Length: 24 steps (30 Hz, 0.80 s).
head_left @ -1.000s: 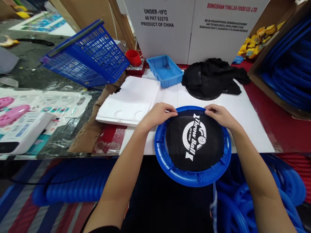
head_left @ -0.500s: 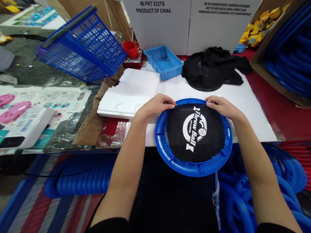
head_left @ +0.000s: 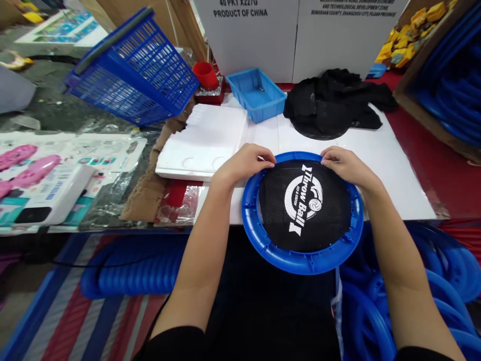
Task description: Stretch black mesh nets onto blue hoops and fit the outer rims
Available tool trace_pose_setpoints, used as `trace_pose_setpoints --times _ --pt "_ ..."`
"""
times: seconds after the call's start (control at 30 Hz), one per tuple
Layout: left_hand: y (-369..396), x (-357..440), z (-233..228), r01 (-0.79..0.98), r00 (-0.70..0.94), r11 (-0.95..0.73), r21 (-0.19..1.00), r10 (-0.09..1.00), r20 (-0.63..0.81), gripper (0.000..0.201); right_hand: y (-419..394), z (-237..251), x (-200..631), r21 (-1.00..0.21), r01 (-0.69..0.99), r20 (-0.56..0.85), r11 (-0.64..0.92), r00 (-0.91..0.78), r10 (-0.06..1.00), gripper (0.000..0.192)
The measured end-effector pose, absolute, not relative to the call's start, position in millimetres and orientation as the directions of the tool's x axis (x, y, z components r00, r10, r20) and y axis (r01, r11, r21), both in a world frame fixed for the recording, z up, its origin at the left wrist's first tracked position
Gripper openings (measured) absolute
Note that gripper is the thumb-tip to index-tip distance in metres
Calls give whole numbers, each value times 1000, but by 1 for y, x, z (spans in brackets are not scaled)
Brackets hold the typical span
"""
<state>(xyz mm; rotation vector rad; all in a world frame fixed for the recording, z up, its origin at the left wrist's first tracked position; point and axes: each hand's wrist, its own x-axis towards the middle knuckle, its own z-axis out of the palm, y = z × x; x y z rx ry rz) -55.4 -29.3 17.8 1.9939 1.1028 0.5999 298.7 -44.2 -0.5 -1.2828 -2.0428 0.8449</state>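
Observation:
A blue plastic ring (head_left: 302,263) lies partly over the front edge of the white work surface, close to my body. Inside it is a round black mesh (head_left: 270,200) with white "Throw Ball" lettering turned sideways. My left hand (head_left: 253,163) pinches the mesh edge against the ring's far left rim. At the far right rim, the fingers of my right hand (head_left: 341,163) are closed on the mesh edge in the same way. A thin gap shows between mesh and ring on the left side.
Behind the ring are a pile of black mesh (head_left: 330,108), a light blue tray (head_left: 259,95) and a red cup (head_left: 205,75). White foam (head_left: 203,140) and a tilted blue basket (head_left: 139,70) stand left. More blue rings (head_left: 368,316) lie below right; a carton (head_left: 421,120) stands at right.
The view has shifted slightly, so the surroundings sit a little further right. Both hands stay at the far rim with nearly the same pinch.

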Motion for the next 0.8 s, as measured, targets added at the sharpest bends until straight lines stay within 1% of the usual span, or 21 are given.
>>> trace_pose_setpoints --times 0.1,0.17,0.23,0.3,0.37,0.4,0.47,0.53,0.6,0.7,0.8 --pt "-32 -50 21 515 536 -391 763 841 69 14 -44 1 298 -774 550 113 314 -368 923 18" --pt "-33 -42 20 523 544 -457 720 829 132 15 -42 2 294 -782 541 124 310 -352 928 21" --pt "-33 -33 16 529 561 -544 652 800 212 14 -40 3 288 -752 547 179 369 -369 912 24" --pt "-33 -25 12 524 595 -621 583 757 270 14 -39 3 282 -688 566 233 453 -420 877 23" --pt "-32 -20 9 515 613 -651 558 734 291 13 -40 2 278 -646 579 255 497 -450 856 22" --pt "-31 -19 9 508 606 -641 575 741 290 13 -41 2 278 -646 577 261 500 -448 855 22" --pt "-29 -19 8 497 549 -565 658 792 265 14 -43 2 278 -670 561 261 486 -434 862 21" --pt "-28 -20 8 484 482 -457 746 851 209 13 -46 2 279 -702 552 248 451 -404 880 21" --pt "-28 -20 9 474 450 -382 793 879 155 13 -46 1 279 -734 550 214 399 -370 904 22" --pt "-30 -17 9 445 477 -378 812 867 142 17 -43 0 279 -770 542 161 337 -345 925 26" --pt "-31 -14 8 421 539 -450 788 822 182 14 -38 -1 279 -792 531 113 301 -358 927 29"
